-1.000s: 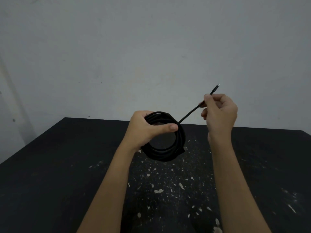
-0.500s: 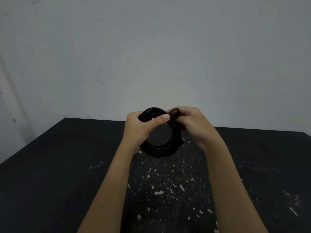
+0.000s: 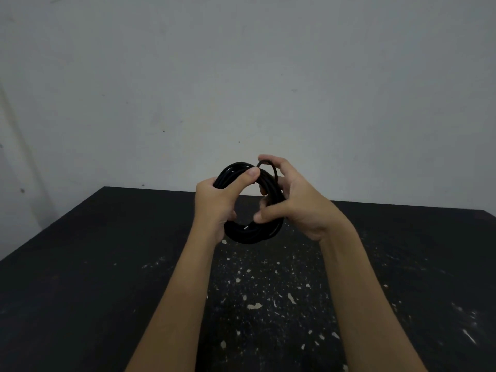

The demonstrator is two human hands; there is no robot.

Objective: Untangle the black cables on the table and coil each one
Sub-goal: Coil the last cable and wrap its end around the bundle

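Slack has gone from the coil [image 3: 249, 234]. A second ago its last stretch ran straight out, up and to the right, pinched in the right hand [image 3: 298, 208]. Now that stretch is bent into a small loop [image 3: 269, 163] at the top of the coil, lying against the right hand's raised fingers.

The left hand [image 3: 217, 202] grips the coil's left side, with its thumb pressed over the top strands and its fingers mostly hidden behind. The right hand is curled round the coil's right side, with its thumb pointing inward lower down. Whether it pinches the loop or only steadies it I cannot tell.

The coil is held in the air above the far middle of the table [image 3: 107, 264], touching only the hands.

I judge that it is wound to its end. What seems left is to tuck or wrap the tip so the turns hold, then set it down. Easing the left thumb too soon could let the turns spring apart.
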